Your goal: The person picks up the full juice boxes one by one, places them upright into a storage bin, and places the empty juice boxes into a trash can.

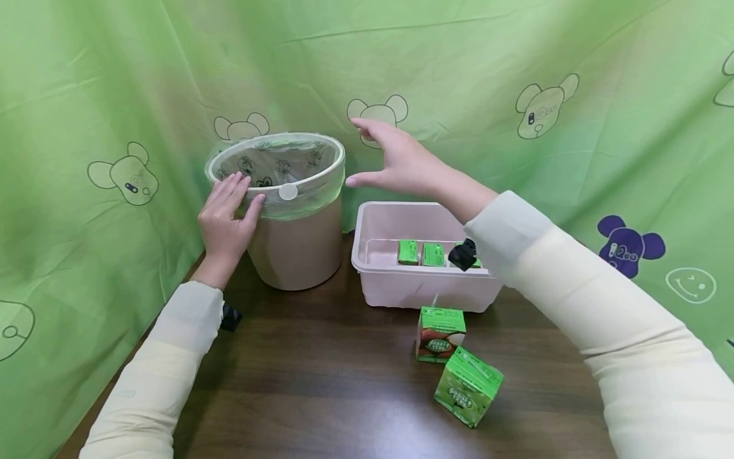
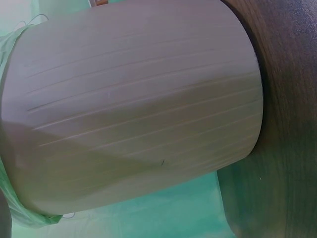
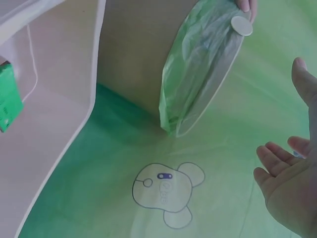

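Two small green cardboard drink cartons [image 1: 469, 389] stand close together on the brown wooden desk [image 1: 298, 382], before a pale pink rectangular plastic tub [image 1: 424, 290] holding more green cartons [image 1: 432, 255]. Left of the tub stands a round beige bin [image 1: 298, 255] lined with a thin translucent plastic bag [image 1: 269, 207]. The left hand [image 1: 226, 213] rests on its rim, fingers extended; the right hand [image 1: 395, 159], free and spread wide, hangs beside the bin.

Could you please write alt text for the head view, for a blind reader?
A person's left hand rests on the rim of a round beige plastic bin lined with a translucent bag; the empty right hand is in midair nearby. Two boxy green-topped cartons sit before a pink rectangular plastic box holding more.
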The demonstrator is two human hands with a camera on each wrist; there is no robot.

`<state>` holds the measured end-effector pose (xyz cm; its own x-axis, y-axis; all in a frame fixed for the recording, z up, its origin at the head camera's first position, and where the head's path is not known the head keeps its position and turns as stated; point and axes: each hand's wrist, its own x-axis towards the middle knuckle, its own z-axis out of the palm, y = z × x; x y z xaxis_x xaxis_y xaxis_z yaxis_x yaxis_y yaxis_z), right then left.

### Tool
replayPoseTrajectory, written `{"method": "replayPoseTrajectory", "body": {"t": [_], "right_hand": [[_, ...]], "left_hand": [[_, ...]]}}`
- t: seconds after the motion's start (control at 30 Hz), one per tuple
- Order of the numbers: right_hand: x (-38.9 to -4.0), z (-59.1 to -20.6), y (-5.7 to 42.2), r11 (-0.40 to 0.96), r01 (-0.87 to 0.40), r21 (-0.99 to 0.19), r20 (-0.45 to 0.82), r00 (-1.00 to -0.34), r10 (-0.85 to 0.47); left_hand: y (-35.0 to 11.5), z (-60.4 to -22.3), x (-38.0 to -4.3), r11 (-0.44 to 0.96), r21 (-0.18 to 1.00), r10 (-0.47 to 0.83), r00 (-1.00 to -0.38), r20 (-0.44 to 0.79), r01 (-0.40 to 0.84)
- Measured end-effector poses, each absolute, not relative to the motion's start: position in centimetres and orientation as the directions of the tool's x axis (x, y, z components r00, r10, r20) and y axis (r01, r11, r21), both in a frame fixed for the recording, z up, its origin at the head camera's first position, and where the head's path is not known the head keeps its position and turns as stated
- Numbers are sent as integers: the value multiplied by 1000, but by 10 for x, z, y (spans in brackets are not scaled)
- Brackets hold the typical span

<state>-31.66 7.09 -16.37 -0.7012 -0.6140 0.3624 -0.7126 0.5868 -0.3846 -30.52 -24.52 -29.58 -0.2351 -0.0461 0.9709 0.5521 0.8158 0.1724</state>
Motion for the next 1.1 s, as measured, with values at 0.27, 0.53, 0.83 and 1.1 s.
{"method": "replayPoseTrajectory", "body": {"t": [0.27,0.53,0.83,1.1], "right_hand": [[-297,-169,101,549,-748,-372,425,-663,-616],[-279,-182,128,521,-763,-382,459,-646,-610],[-256,-209,156,478,-775,-412,490,-631,-601],[-240,-234,177,417,-769,-484,485,-633,-604]], "left_hand": [[-245,-295,-305,810,163,-45,-217,975,563],[-244,-296,-305,810,164,-43,-222,974,563],[-242,-296,-305,799,166,-49,-213,976,578],[-242,-295,-304,806,169,-41,-232,972,567]]}}
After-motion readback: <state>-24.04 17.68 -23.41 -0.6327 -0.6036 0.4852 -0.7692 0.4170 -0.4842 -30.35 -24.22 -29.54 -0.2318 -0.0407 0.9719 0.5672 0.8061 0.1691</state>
